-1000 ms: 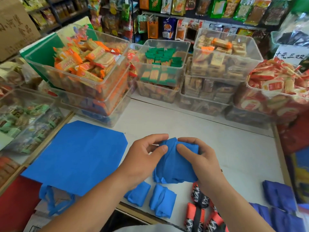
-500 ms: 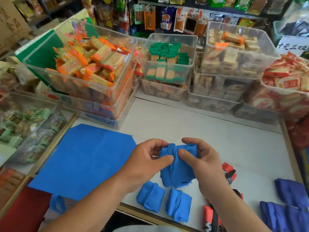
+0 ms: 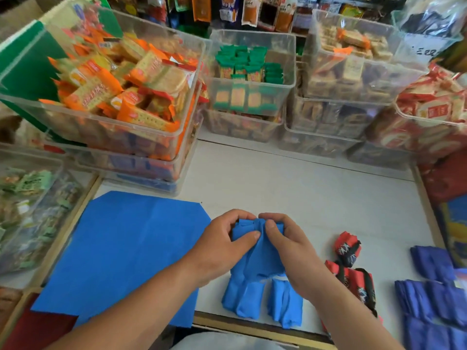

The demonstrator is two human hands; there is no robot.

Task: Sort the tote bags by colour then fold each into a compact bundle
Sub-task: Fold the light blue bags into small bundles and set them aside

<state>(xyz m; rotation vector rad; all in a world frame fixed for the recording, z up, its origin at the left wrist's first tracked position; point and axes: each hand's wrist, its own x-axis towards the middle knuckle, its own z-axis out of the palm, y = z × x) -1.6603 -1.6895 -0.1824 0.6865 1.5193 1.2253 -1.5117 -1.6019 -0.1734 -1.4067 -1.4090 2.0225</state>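
Pinching the half-folded blue tote bag [image 3: 260, 261] at its top edge with left grip [image 3: 219, 246] and right grip [image 3: 293, 251], fingers curled, thumbs nearly meeting; held over the near white surface [image 3: 303, 193], beside two folded blue bundles [image 3: 243, 296].

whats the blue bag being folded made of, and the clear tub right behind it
Blue tote bag: seemingly thin non-woven fabric, matte, taking soft creases and bunching. Middle snack tub: clear rigid plastic, slightly glossy; packets show through its walls.

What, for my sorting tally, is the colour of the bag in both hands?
Bright blue; the bag shows best in the head view.
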